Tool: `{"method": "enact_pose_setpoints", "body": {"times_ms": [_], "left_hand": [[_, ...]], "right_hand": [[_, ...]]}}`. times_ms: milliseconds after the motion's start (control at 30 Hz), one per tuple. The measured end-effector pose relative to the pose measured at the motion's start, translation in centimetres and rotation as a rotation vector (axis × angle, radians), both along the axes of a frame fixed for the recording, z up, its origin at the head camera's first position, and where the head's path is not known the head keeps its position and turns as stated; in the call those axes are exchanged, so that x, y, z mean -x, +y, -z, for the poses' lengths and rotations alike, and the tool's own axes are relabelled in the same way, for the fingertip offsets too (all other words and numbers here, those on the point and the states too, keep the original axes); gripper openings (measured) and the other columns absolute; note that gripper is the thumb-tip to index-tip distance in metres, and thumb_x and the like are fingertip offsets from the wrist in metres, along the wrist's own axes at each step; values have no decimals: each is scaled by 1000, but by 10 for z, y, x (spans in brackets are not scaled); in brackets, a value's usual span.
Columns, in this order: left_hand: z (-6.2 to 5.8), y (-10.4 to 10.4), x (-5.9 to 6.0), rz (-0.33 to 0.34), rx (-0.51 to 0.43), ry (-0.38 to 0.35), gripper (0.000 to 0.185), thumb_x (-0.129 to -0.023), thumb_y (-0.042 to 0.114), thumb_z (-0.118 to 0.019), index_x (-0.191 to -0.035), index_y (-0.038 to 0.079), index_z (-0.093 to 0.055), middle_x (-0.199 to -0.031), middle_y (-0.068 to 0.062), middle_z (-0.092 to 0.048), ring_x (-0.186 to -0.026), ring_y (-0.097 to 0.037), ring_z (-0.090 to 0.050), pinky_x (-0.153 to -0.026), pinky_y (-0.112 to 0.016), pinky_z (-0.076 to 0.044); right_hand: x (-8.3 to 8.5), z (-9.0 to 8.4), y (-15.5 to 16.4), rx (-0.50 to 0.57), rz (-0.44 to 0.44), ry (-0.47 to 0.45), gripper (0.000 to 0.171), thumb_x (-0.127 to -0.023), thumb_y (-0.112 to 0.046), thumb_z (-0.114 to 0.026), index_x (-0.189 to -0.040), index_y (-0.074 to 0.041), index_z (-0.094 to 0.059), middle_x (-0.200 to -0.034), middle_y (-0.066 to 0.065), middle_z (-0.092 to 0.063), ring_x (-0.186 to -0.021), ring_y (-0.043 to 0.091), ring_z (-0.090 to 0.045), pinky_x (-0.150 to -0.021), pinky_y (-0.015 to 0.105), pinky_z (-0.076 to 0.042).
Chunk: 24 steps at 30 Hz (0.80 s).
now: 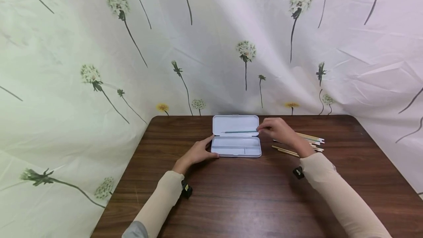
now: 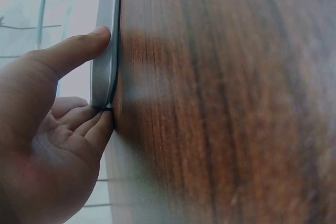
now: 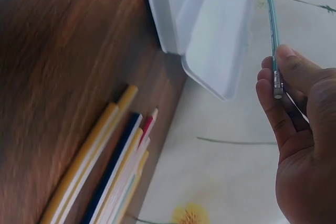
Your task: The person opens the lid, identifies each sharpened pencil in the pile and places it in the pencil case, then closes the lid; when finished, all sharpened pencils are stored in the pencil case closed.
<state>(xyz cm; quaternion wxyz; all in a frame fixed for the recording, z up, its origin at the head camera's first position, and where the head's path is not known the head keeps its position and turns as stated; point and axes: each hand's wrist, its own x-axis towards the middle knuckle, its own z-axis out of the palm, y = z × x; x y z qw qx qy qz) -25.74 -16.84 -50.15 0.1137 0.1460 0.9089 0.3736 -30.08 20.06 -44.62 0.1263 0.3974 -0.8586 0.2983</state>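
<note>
A white pencil case (image 1: 231,142) lies open on the table, its lid (image 1: 235,122) folded back toward the wall. Its tray is split into a long compartment and shorter ones, with no pencils in them. My left hand (image 1: 198,152) holds the case at its left end, the thumb (image 2: 86,48) along the near side and the fingers round the far corner. Over the lid, my right hand (image 1: 279,130) pinches a teal pencil (image 1: 239,132) near its eraser end. In the right wrist view the pencil (image 3: 272,19) points away from the fingers, its metal ferrule and eraser between them.
Several loose pencils (image 3: 100,169), gold, dark blue and others, lie on the table to the right of the case, partly behind my right forearm. The brown wooden table (image 1: 238,194) ends at the back against a white curtain (image 1: 211,47) with dandelion prints.
</note>
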Motion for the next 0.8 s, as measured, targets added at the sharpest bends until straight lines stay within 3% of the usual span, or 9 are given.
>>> {"method": "enact_pose_setpoints", "body": {"times_ms": [200, 567, 800], "left_hand": [[1, -1, 0, -3, -5, 7, 93, -95, 33, -83, -169, 14, -32, -170, -15, -41, -156, -33, -43, -124, -52, -40], [1, 0, -1, -11, 8, -2, 93, -95, 34, -83, -169, 13, -32, -170, -15, -40, -157, -33, -41, -125, -51, -39], [0, 1, -2, -13, -1, -8, 92, -95, 33, -83, -169, 12, -32, -170, -16, -40, -156, -33, -42, -125, -51, -40]], "right_hand": [[3, 12, -17, -30, -2, -78, 10, -96, -4, -78, -101, -8, -86, -95, 1, -78, -84, 11, -71, -74, 32, -59], [8, 36, -34, -127, -42, -67, 8, -95, -6, -80, -98, -10, -86, -91, -2, -78, -83, 10, -71, -74, 32, -59], [6, 42, -37, -197, -6, -141, 9, -96, -7, -79, -100, -12, -85, -97, -1, -79, -89, 13, -71, -82, 38, -61]]}}
